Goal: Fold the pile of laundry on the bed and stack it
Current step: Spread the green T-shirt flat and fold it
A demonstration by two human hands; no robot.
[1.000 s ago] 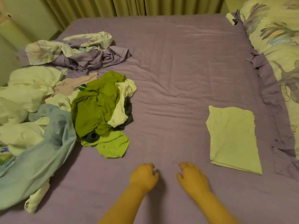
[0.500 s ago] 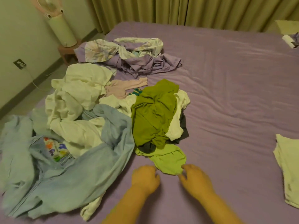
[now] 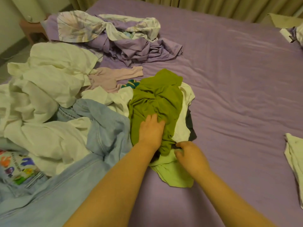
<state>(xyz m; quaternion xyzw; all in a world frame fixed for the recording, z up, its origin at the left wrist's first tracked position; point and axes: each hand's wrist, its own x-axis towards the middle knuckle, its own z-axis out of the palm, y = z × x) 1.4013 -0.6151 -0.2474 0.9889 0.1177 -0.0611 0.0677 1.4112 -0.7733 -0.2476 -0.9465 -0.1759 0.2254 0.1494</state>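
The dark green shirt [image 3: 155, 99] on the laundry pile [image 3: 54, 95], near the bed's [image 3: 237, 79] left edge, is pressed by the left hand [image 3: 151, 131] with straight fingers. The light green cloth [image 3: 173, 172] beneath is pinched by the right hand [image 3: 191, 156]. If both are pulled together, the pile may be dragged and tangled.

Purple-sheeted bed [image 3: 229, 82] with unfolded laundry pile [image 3: 65, 99] at left, folded pale-green garment [image 3: 295, 163] at right edge.

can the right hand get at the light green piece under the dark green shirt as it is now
Probably yes. The right hand already lies at the light green piece, whose near half lies bare on the bed; only its far end is tucked under the dark green shirt, which the left hand presses.
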